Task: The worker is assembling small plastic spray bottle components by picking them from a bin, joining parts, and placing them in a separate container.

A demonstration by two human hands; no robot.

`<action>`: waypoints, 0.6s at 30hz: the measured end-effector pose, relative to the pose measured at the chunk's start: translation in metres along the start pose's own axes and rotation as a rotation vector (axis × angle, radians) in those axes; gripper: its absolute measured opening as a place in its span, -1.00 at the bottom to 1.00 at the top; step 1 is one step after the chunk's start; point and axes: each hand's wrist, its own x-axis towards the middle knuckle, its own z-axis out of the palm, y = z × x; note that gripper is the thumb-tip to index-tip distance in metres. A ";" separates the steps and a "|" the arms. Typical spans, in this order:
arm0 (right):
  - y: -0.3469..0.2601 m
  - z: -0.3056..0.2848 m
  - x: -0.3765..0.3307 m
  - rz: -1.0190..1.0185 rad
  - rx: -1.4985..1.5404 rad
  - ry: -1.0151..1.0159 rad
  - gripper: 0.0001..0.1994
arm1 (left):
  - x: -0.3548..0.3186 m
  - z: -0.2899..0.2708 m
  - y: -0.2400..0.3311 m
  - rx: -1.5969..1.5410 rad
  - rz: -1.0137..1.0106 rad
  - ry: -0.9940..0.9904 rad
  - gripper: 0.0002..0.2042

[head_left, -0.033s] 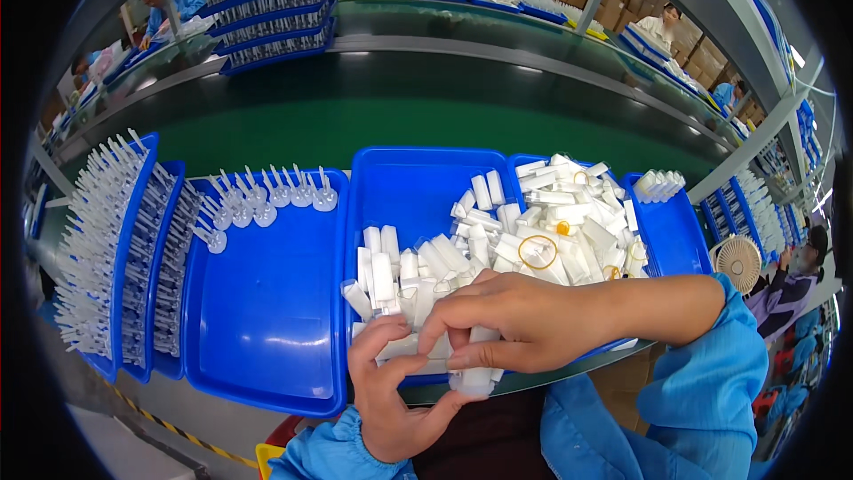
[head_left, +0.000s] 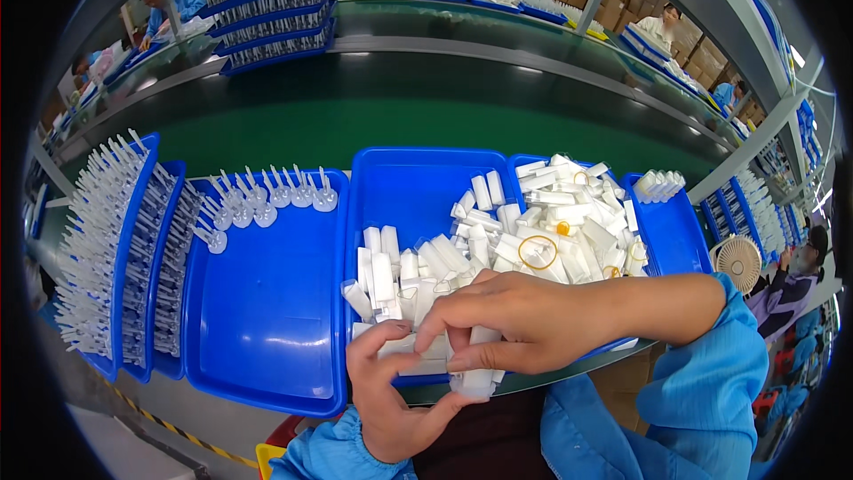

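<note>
Both my hands meet over the near edge of the middle blue tray. Between the thumb and bent fingers of my right hand is a small white block-shaped plastic piece, partly clear at its lower end. The left hand curves round from the left, thumb tip against the piece's lower end, fingers bent near the right fingertips. My fingers hide part of the piece, and whether it is one or several cannot be told. Behind the hands lie many similar white pieces, some standing, some lying.
A heap of white pieces with orange rubber bands fills the tray to the right. The left blue tray has clear stemmed parts along its far side. Tilted trays of such parts stand farther left. Beyond runs a green belt.
</note>
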 end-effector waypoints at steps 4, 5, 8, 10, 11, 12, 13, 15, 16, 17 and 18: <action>-0.009 -0.001 0.004 -0.140 0.065 -0.010 -0.77 | 0.010 0.001 0.011 -1.044 -0.566 -0.185 -0.24; -0.011 0.001 0.002 -0.130 0.057 -0.049 -0.74 | 0.012 0.001 0.013 -1.268 -0.709 -0.275 -0.22; -0.015 0.012 -0.004 -0.203 -0.240 0.056 -0.63 | 0.021 0.001 0.024 -1.706 -1.006 -0.418 -0.52; -0.014 0.018 -0.011 -0.286 -0.488 0.153 -0.45 | 0.021 0.002 0.031 -1.796 -1.093 -0.449 -0.56; -0.013 0.024 -0.013 -0.293 -0.566 0.203 -0.43 | 0.020 0.003 0.031 -1.790 -1.101 -0.466 -0.58; -0.012 0.033 -0.015 -0.287 -0.651 0.256 -0.41 | 0.020 0.006 0.028 -1.759 -1.106 -0.500 -0.60; -0.011 0.044 -0.018 -0.291 -0.728 0.309 -0.39 | 0.016 0.008 0.025 -1.700 -1.095 -0.520 -0.62; -0.003 0.051 -0.025 -0.298 -0.716 0.233 -0.40 | 0.012 0.010 0.017 -1.567 -1.043 -0.550 -0.66; -0.002 0.048 -0.025 -0.348 -0.693 0.184 -0.47 | 0.010 0.010 0.016 -1.497 -1.004 -0.558 -0.68; -0.002 0.044 -0.026 -0.397 -0.670 0.136 -0.54 | 0.008 0.010 0.014 -1.425 -0.966 -0.560 -0.70; -0.007 0.029 -0.027 -0.382 -0.542 -0.063 -0.27 | 0.006 0.007 0.013 -1.350 -0.919 -0.555 -0.72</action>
